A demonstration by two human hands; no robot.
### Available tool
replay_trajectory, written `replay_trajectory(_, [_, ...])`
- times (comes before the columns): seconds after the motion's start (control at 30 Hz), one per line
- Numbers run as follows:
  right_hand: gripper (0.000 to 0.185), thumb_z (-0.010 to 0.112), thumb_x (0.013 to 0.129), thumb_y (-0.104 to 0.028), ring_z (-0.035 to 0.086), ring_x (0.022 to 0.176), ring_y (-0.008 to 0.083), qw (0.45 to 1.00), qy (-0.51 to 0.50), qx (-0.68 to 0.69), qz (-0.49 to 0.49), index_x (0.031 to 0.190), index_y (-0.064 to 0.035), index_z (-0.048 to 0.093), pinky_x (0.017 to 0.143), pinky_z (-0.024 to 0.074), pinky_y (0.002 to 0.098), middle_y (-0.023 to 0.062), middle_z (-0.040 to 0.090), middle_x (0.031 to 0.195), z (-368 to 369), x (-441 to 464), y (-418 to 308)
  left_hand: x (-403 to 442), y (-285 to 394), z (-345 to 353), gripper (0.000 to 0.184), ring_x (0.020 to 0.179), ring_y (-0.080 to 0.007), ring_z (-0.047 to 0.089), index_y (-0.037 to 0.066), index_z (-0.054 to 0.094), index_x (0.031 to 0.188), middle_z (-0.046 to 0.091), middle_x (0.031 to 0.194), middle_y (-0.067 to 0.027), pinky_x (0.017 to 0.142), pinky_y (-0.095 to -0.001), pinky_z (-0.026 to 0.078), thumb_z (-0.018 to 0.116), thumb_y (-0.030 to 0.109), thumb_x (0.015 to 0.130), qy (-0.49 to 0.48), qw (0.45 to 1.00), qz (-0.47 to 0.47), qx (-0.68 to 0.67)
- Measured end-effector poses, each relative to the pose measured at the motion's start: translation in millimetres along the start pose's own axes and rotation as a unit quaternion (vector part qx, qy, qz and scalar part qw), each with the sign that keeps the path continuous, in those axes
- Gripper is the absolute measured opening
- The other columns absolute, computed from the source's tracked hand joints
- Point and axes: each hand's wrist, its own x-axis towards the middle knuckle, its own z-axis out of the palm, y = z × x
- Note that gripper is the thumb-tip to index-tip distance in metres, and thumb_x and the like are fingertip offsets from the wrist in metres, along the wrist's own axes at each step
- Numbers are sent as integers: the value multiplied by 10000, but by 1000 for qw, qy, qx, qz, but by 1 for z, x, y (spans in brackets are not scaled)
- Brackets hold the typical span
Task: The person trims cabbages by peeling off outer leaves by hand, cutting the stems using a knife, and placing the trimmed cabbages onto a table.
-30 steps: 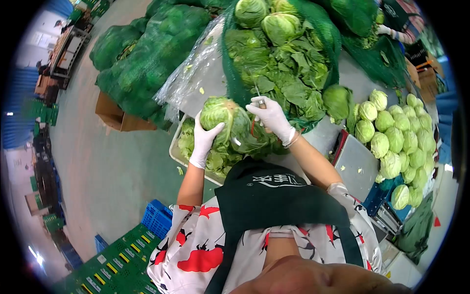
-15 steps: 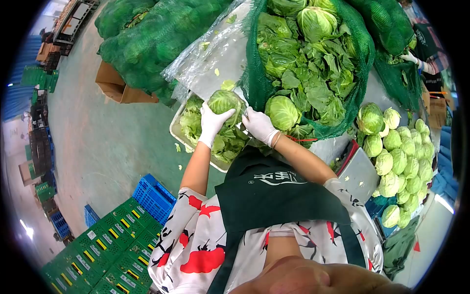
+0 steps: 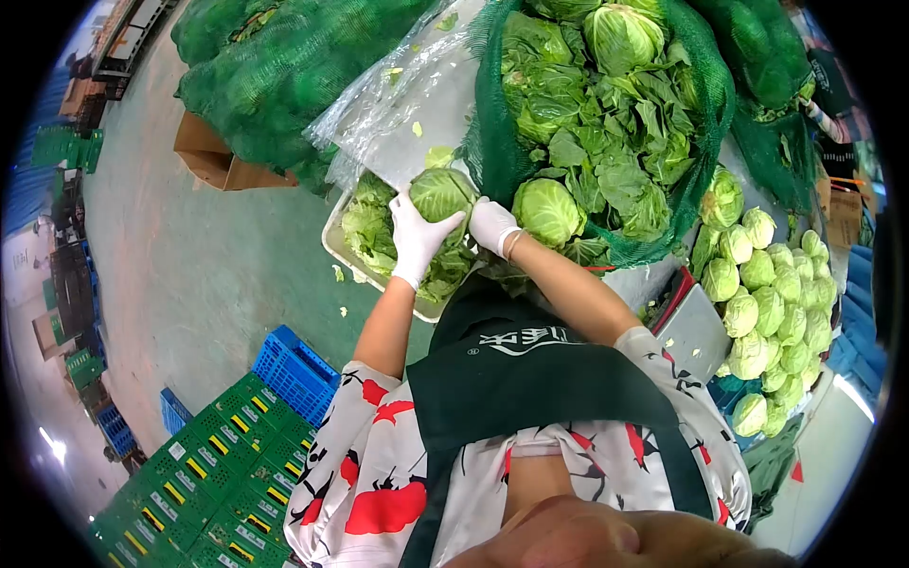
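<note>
A round green cabbage (image 3: 441,196) is over the pale bin (image 3: 338,248) of loose leaves. My gloved left hand (image 3: 418,235) grips its left and lower side, thumb spread across the front. My gloved right hand (image 3: 493,227) is closed at the cabbage's right side; the fingertips are partly hidden, and whatever they hold is too hidden to make out. Just right of that hand sits another cabbage (image 3: 548,212), at the mouth of a green net bag (image 3: 717,114) full of cabbages and loose leaves.
Trimmed cabbages (image 3: 769,300) are piled at the right beside a grey scale-like plate (image 3: 694,329). Filled net bags (image 3: 284,80) and a cardboard box (image 3: 222,159) stand upper left. Green crates (image 3: 222,464) and a blue crate (image 3: 295,374) are lower left. A co-worker's arm (image 3: 827,121) shows upper right.
The knife seen earlier in my right hand no longer shows clearly. Both hands have come closer together around the cabbage over the bin, and the view has shifted, with a loose cabbage now beside the bag.
</note>
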Motion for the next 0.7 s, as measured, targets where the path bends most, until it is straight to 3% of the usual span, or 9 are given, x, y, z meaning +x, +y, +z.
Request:
replay_trajectory(0.1, [414,640,878,-177,729,858,397,999,6,0,36,1131,116,492,741,584,456,260,713,934,-24,-23,-22,-11,-15,7,1094,1289,-398,480,-19,357,1455,429,1378,-249,1092,-447,417,936,403,627,26,998,20,-47])
replay_trajectory(0.2, [557,639,885,-206,725,816,391,989,99,24,103,1278,124,424,714,585,450,256,684,939,-12,-33,-28,-17,-31,-5,1118,1333,-385,435,11,341,1490,416,1392,-240,1133,-449,380,944,375,620,0,997,6,-79])
replay_trajectory(0.23, [692,610,903,-239,705,821,412,984,130,38,112,1458,53,317,739,573,471,253,653,948,-13,-41,-32,-20,-37,-12,1124,1335,-383,433,17,337,1497,414,1394,-238,1140,-447,375,945,368,619,-10,997,-4,-75])
replay_trajectory(0.33, [742,593,905,-241,685,865,423,994,82,71,-20,1547,-58,270,783,552,492,249,656,986,-10,-36,-20,-25,-47,-25,1191,1332,-371,460,36,276,1549,419,1420,-252,1134,-433,391,948,371,624,-51,995,-37,-71])
replay_trajectory(0.4, [713,583,905,-215,672,900,415,992,71,99,-40,1551,-113,298,804,533,506,209,666,1045,-15,-35,-17,-20,-62,-24,1240,1314,-381,485,31,240,1563,434,1407,-276,1115,-436,415,951,391,613,-73,991,-57,-95])
replay_trajectory(0.53, [680,569,909,-184,672,864,408,983,131,84,-93,1541,-121,329,767,532,511,190,673,1080,-27,-63,-32,-22,-40,-14,1107,1217,-281,580,-66,235,1537,521,1385,-244,1014,-368,494,908,302,739,-23,884,-192,-426])
replay_trajectory(0.57, [677,571,907,-182,672,859,407,984,131,79,-86,1539,-128,336,761,533,510,189,674,1079,-36,-70,-37,-21,-41,-3,1020,1133,-241,619,-64,260,1526,573,1328,-202,964,-335,517,882,262,786,22,886,-199,-417])
replay_trajectory(0.67, [676,581,897,-172,673,843,402,981,150,108,-62,1535,-146,360,748,533,505,187,685,1032,-47,-69,-31,-11,-62,19,935,1103,-222,632,-68,335,1484,602,1298,-174,954,-332,519,877,251,793,-17,864,-151,-480])
replay_trajectory(0.7, [670,583,895,-180,668,863,409,982,146,109,-51,1531,-153,371,764,532,505,192,688,1009,-48,-66,-26,-6,-62,21,809,1073,-199,641,-63,430,1414,633,1257,-143,942,-327,522,868,234,803,-29,869,-145,-473])
